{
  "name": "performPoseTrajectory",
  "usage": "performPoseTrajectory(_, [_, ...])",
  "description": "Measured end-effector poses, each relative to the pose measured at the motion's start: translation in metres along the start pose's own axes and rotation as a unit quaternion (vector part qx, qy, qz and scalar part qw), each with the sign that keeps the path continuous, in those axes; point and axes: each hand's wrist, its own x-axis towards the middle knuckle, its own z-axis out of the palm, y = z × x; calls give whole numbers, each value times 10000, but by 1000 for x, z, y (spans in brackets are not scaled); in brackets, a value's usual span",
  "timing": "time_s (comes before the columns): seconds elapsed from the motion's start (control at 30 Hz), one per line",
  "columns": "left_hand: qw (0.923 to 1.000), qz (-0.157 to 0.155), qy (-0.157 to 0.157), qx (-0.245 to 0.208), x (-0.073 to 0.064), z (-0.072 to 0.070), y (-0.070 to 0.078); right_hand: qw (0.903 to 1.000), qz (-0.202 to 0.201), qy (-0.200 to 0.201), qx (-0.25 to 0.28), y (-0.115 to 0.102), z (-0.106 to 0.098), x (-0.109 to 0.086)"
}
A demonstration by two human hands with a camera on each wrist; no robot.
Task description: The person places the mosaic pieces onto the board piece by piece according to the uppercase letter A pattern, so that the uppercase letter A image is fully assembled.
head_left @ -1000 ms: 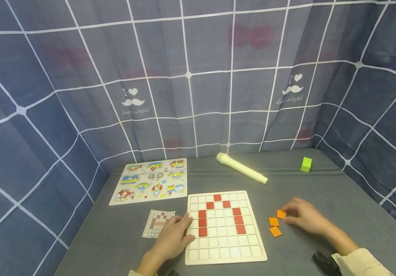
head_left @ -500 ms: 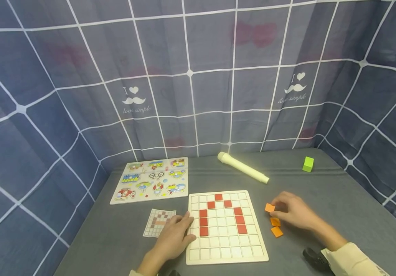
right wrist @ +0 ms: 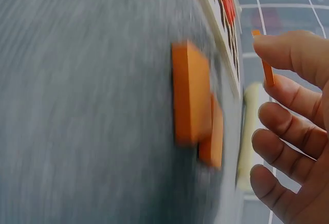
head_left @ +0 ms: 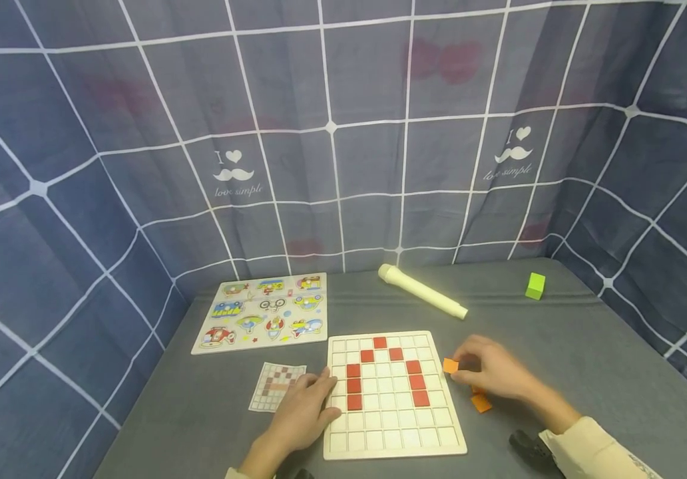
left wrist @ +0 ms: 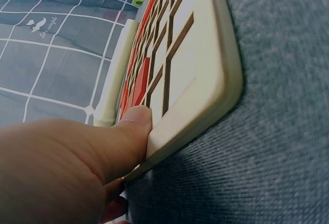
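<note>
My right hand [head_left: 493,368] pinches an orange square tile [head_left: 450,366] between thumb and index finger, just off the right edge of the wooden grid board [head_left: 394,441]. In the right wrist view the tile [right wrist: 268,72] stands on edge in the pinch, the other fingers loosely curled. Two more orange tiles [head_left: 481,402] lie on the table under that hand, one partly hidden. Several red tiles [head_left: 353,385] sit in the board's cells, forming an arch. My left hand [head_left: 301,414] holds the board's left edge, its thumb [left wrist: 134,116] on the rim.
A printed pattern card [head_left: 267,392] lies left of the board, partly under the left hand. Behind it lies a picture puzzle board [head_left: 262,313]. A pale microphone-shaped stick [head_left: 423,291] and a green block [head_left: 535,286] lie toward the back. A patterned curtain [head_left: 367,159] encloses the table.
My right hand has picked up one orange tile from the group of three and carried it left toward the board's edge. The left hand has stayed on the board.
</note>
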Motion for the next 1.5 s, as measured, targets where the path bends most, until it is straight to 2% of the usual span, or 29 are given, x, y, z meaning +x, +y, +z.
performPoseTrajectory(0.3, [10000, 18, 17, 73, -1, 1, 0, 9965, -327, -427, 647, -27, 23, 26])
performPoseTrajectory(0.5, [10000, 61, 10, 65, 0, 1, -1, 9947, -549, -577, 643, -45, 34, 41])
performPoseTrajectory(0.8, [9999, 98, 39, 84, 1, 0, 0, 9896, -324, -1211, 705, -70, 54, 55])
performPoseTrajectory(0.93, [9998, 124, 103, 75, 1, 1, -1, 9867, -460, -1332, 807, -77, 60, 59])
performPoseTrajectory(1.17, [9997, 117, 166, 113, 3, 3, -2, 9880, -846, -1168, 559, -84, 68, 64])
performPoseTrajectory(1.5, [10000, -13, -26, 42, 1, 1, 0, 9851, -632, -1575, 294, -92, 69, 68])
